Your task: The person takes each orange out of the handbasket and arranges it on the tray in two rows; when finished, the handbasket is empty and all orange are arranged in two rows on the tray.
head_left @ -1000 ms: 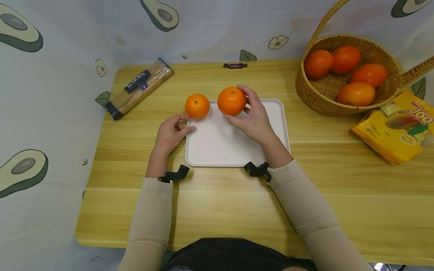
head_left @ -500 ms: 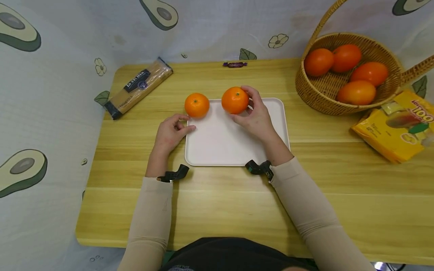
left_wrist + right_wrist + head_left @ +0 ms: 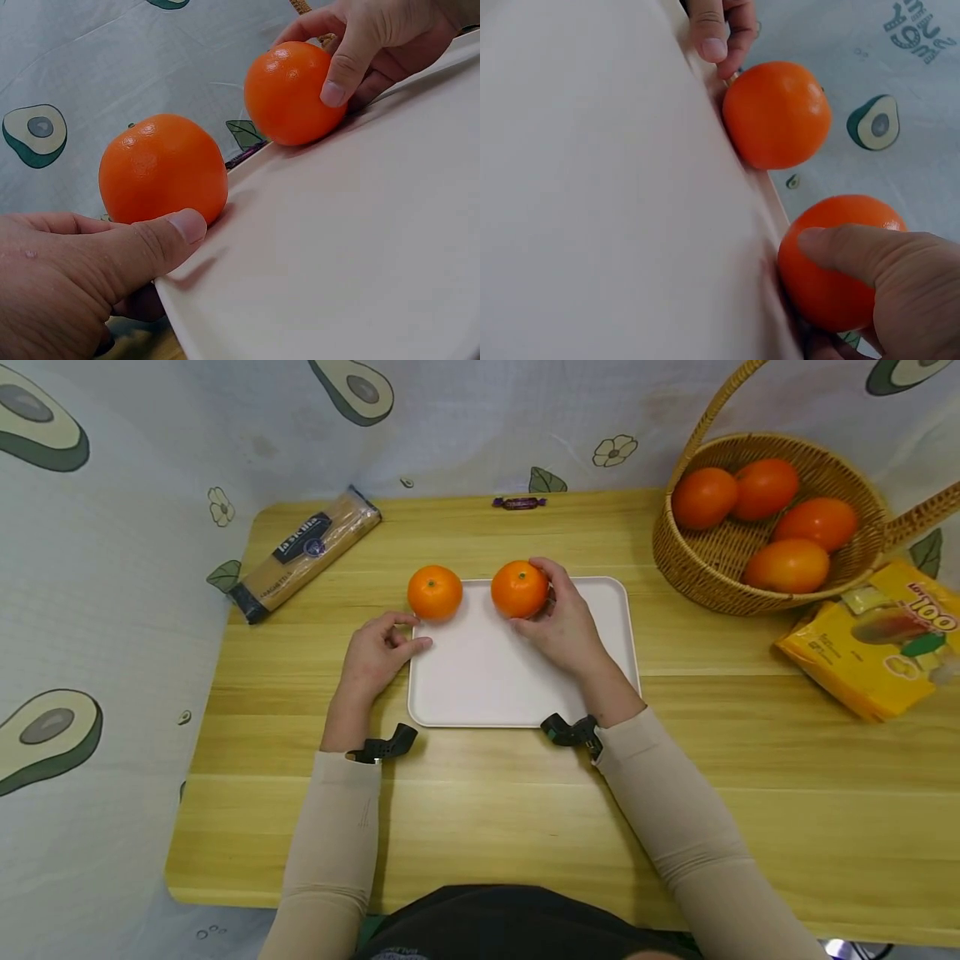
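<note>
A white rectangular tray (image 3: 517, 677) lies on the wooden table. One orange (image 3: 435, 593) sits at its far left corner. By that corner my left hand (image 3: 375, 656) rests with its thumb (image 3: 161, 244) over the tray's rim and fingers close to the fruit; contact is unclear. The other orange (image 3: 519, 589) is at the tray's far edge, gripped by my right hand (image 3: 562, 622) from its right side. The right thumb (image 3: 836, 246) presses on the near side of that orange, while the other fingers curl behind it, partly hidden.
At the back right stands a wicker basket (image 3: 720, 585) holding several red-orange fruits, with a yellow snack bag (image 3: 877, 647) beside it. A pasta packet (image 3: 307, 556) lies back left. A purple wrapped candy (image 3: 519, 503) is near the back edge, before a patterned cloth.
My right hand has shifted its orange slightly to the right, then a little back toward me. My left hand and the left orange have stayed in place.
</note>
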The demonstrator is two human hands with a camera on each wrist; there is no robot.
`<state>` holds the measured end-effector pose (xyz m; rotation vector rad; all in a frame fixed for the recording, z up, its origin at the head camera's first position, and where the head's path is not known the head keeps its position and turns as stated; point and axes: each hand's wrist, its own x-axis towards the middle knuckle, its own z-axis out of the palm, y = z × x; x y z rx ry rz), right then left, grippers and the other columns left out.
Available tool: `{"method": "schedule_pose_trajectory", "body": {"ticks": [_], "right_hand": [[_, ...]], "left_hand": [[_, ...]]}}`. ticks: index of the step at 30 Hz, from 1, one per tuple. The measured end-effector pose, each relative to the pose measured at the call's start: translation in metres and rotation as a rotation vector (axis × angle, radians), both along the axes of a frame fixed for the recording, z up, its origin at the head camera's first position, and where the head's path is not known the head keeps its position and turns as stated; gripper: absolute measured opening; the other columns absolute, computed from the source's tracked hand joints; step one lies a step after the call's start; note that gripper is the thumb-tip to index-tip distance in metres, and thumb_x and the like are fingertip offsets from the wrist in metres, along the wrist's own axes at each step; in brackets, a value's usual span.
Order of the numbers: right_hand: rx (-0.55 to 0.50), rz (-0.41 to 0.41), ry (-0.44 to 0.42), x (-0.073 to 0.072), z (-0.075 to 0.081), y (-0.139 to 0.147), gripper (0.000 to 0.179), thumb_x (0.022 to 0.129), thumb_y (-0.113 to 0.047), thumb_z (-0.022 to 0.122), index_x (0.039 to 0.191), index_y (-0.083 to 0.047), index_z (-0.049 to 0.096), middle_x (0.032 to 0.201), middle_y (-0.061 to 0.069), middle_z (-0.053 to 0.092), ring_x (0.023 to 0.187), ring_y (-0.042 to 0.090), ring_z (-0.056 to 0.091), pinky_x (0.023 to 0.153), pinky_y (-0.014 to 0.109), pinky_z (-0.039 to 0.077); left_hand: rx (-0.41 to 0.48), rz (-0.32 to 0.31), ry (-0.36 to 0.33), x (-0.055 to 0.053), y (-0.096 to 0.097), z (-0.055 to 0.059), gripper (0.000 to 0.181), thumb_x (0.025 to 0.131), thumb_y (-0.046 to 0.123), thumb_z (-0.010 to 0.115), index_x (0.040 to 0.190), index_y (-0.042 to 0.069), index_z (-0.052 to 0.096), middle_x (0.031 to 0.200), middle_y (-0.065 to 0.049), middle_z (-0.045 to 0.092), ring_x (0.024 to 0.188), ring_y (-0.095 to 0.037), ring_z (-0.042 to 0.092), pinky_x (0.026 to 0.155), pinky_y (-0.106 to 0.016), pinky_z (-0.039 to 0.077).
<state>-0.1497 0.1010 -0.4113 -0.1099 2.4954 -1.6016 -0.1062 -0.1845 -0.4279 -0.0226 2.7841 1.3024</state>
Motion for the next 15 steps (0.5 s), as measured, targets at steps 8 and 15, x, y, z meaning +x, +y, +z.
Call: {"method": "schedule_pose_trajectory", "body": {"ticks": [8,15], "right_hand": [[-0.040,0.008,-0.024,0.0000,0.0004,-0.0002,0.097,0.080,-0.004,0.084,0.158,-0.023,0.030,0.162,0.009,0.035,0.144,0.033,0.045,0.121,0.047,0.035],[-0.037,0.005,-0.018,-0.0004,-0.0003,-0.0005,0.101,0.079,-0.007,0.087,0.160,-0.022,0.027,0.162,0.010,0.035,0.145,0.033,0.045,0.121,0.047,0.036]], "left_hand": [[0.005,0.002,-0.011,-0.0001,-0.0003,0.0000,0.038,0.090,0.032,0.081,0.119,0.012,0.070,0.078,-0.005,0.058,0.072,-0.022,0.050,0.066,-0.031,0.040],[0.002,0.003,-0.016,-0.0008,-0.0006,-0.0008,0.038,0.089,0.033,0.081,0.120,0.013,0.070,0.078,-0.005,0.058,0.074,-0.022,0.050,0.068,-0.032,0.040]]}}
